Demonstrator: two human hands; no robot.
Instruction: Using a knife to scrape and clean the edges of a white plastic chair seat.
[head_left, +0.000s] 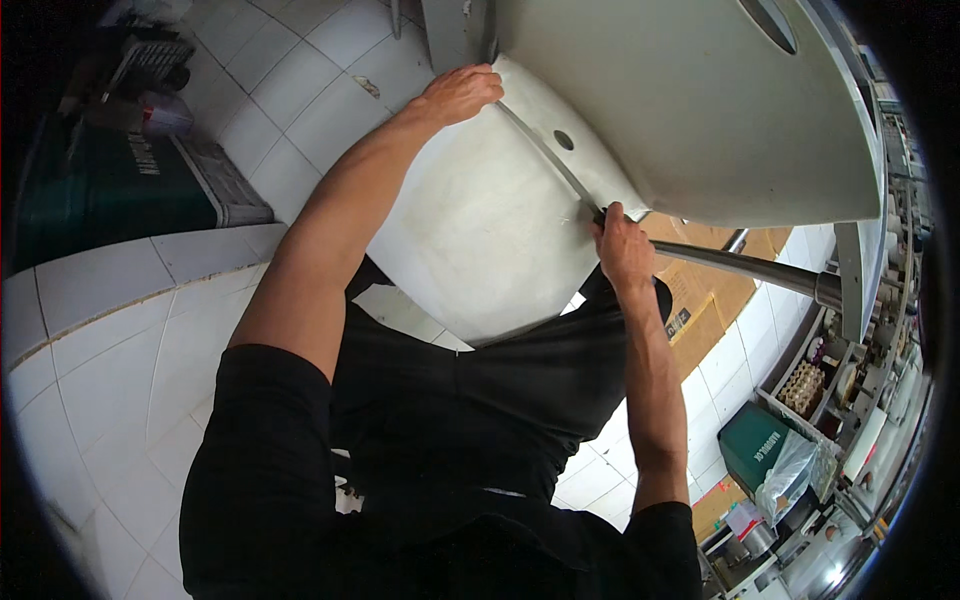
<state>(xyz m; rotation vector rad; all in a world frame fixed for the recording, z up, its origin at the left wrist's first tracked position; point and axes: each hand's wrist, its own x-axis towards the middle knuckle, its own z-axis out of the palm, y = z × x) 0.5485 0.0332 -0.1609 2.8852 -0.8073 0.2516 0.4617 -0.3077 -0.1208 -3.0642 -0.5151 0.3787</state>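
Across a smooth white sheet-like panel (480, 240) with a small oval hole lies a long, narrow metal strip (551, 159), blade-like in shape. My left hand (465, 91) is closed on its far-left end, close to the panel's upper edge. At its other end my right hand (628, 247) grips what looks like a dark handle, mostly hidden by the fingers. The panel's lower corner reaches down between my legs. A larger off-white panel (697, 112) with an oval slot rises just beyond, on the right.
A metal tube (739, 264) runs rightward from behind my right hand. Below it lies flattened cardboard (701, 334) on white tiles. Lower right hold a green container (752, 442), a plastic bag (787, 472) and cluttered shelves. Another green container (112, 195) rests on a tiled ledge (105, 277) at left.
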